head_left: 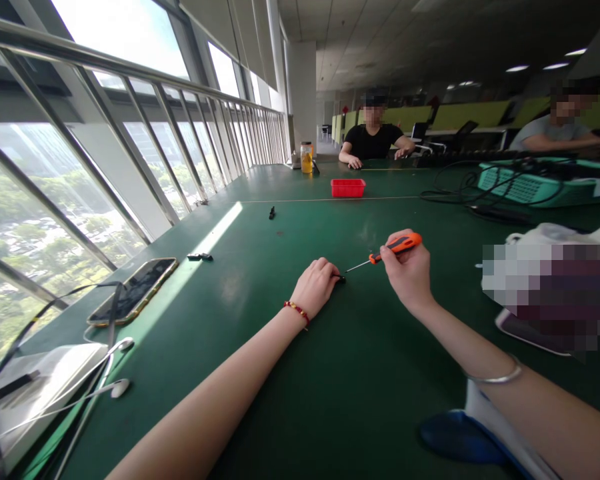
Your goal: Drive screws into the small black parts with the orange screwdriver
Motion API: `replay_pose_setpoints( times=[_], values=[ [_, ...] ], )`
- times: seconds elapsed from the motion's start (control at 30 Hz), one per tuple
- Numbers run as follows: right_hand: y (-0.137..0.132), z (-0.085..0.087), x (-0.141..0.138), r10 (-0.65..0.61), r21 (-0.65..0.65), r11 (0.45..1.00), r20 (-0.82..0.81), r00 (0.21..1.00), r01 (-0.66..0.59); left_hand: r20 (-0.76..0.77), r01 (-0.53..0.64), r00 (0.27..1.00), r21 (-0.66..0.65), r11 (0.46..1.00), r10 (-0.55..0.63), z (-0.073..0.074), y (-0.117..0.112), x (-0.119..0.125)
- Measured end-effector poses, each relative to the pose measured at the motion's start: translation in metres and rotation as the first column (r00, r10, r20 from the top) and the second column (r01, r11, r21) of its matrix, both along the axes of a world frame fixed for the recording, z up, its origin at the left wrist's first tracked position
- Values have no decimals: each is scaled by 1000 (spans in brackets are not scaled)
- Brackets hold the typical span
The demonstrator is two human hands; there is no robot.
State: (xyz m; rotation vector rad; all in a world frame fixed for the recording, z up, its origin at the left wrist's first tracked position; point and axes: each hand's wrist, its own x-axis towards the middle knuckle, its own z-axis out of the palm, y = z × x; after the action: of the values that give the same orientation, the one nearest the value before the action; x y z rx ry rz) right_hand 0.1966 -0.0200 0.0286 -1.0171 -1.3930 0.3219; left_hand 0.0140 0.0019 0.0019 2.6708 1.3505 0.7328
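While in right hand [409, 272], one screwdriver [405, 242].

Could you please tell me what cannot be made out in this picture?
Head view only.
- The small black part: mostly covered by the left hand; shape unclear.
- The screwdriver in the right hand: tip type too small to tell.
- A pixelated patch hides things at the right.
- The blue object: partly behind the right forearm.

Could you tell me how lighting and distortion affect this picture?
Head view: windows are blown out, a sunlit strip glares on the green table, the railing bows from wide-angle distortion, and the left hand, right hand and orange screwdriver are sharp.
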Motion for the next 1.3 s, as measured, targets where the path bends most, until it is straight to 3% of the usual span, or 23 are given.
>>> replay_pose_setpoints(
  times=[0.47,0.8,0.97,1.1,1.17,1.3],
  values=[
    [1,2,1,12,-17,1000,-13,1000,-12,-115,-20,993,45,999,25,4,-4,2],
    [-1,7,1,28,-102,994,-12,1000,-29,-152,-21,988,80,997,33,1,-2,2],
    [0,24,-3,57,-203,978,55,997,-45,-152,-17,988,74,997,28,2,-3,2],
    [12,46,-9,-36,-222,970,264,964,97,-138,-2,990,92,996,15,2,-2,2],
    [18,60,-12,-76,-266,944,403,912,196,-130,-3,991,91,996,14,1,-2,2],
    [22,84,-17,102,-452,867,572,814,210,-126,-9,992,82,997,19,1,-2,2]
  ],
)
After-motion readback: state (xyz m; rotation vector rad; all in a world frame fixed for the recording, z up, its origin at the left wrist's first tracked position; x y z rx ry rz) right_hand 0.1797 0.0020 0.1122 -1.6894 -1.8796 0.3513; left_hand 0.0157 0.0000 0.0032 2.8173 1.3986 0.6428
